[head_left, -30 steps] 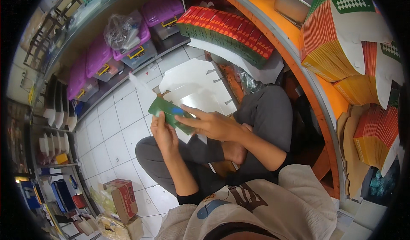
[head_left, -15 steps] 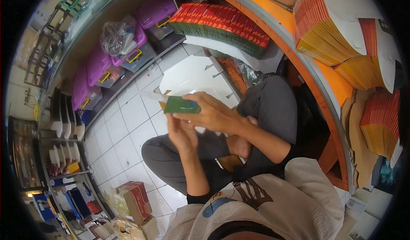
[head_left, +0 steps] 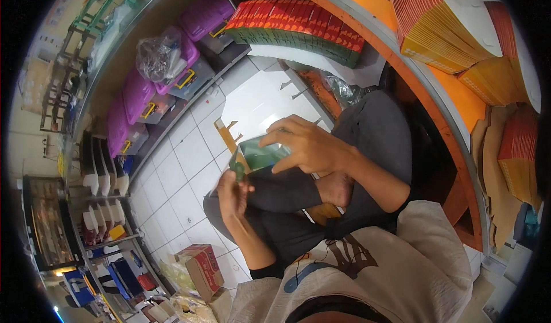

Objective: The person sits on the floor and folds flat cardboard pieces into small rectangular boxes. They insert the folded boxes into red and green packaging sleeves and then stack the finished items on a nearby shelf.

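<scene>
A green printed cardboard carton (head_left: 252, 157) with pale edges hangs above my crossed legs, partly unfolded and somewhat blurred. My left hand (head_left: 232, 196) pinches its lower left end between thumb and fingers. My right hand (head_left: 310, 146) grips the right side, with its fingers curved over the top edge and the thumb underneath. Just beyond the hands, on the floor, lies a stack of flat white die-cut cardboard blanks (head_left: 258, 102) with slots and tabs. My fingers cover part of the carton.
A row of red and green folded cartons (head_left: 298, 27) stands at the far side. Purple-lidded storage boxes (head_left: 138, 93) line a ledge on the left. An orange-topped table (head_left: 442, 105) with carton stacks curves along the right. A brown cardboard box (head_left: 201, 271) sits at lower left.
The carton has gone from a flat-looking green panel to a tilted, opened shape. My hands have moved apart, the left one down and left, the right one to the right.
</scene>
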